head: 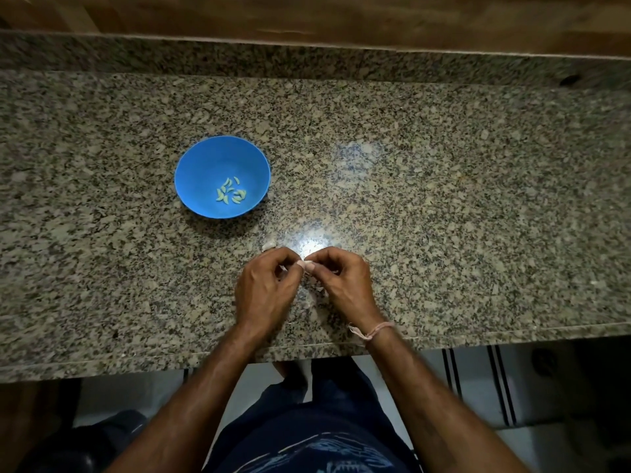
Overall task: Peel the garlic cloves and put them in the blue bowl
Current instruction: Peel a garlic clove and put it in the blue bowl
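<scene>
Granite bench point(444, 199): blue bowl point(222, 177) left of centre, holding a small heap of peeled cloves point(231, 192) on its floor. Left hand point(266, 288) and right hand point(341, 281) together near the front edge, well apart from the bowl, curled fingertips meeting and pinching a clove point(305, 262), mostly hidden. One pale piece point(268, 246) on the bench just beyond the left hand; skin scraps point(319, 289) under the right; thread band point(375, 331) on the right wrist.
</scene>
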